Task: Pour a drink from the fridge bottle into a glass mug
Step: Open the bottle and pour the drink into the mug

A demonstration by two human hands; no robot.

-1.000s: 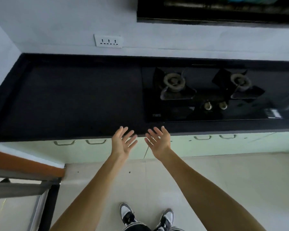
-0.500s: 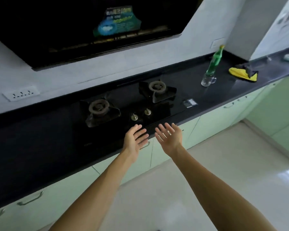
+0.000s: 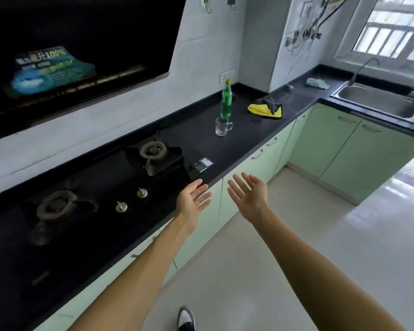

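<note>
Well ahead of left hand (image 3: 193, 201) and right hand (image 3: 249, 195), on black stone countertop (image 3: 249, 142): clear glass mug (image 3: 221, 127); green plastic bottle (image 3: 226, 101) just behind; yellow cloth (image 3: 264, 109) rightward.

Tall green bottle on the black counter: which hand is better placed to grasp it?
Probably the right hand: open, empty, and nearer the tall green bottle standing ahead to the right. The left hand, also open, is farther away.
</note>
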